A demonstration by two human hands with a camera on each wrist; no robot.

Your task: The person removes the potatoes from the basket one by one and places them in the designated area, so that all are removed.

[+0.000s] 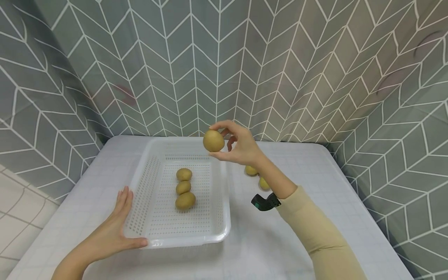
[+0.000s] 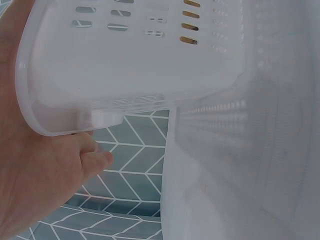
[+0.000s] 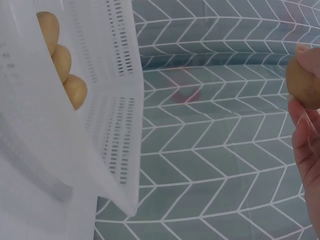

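The right hand (image 1: 239,144) is pinching a potato (image 1: 213,141), raised near the far right corner of the white basket (image 1: 185,242). Well apart, the left hand (image 1: 112,231) is resting spread against the near left corner.

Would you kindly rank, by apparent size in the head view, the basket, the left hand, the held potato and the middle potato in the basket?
Largest to smallest:
1. Basket
2. Left hand
3. Held potato (nearness may enlarge it)
4. Middle potato
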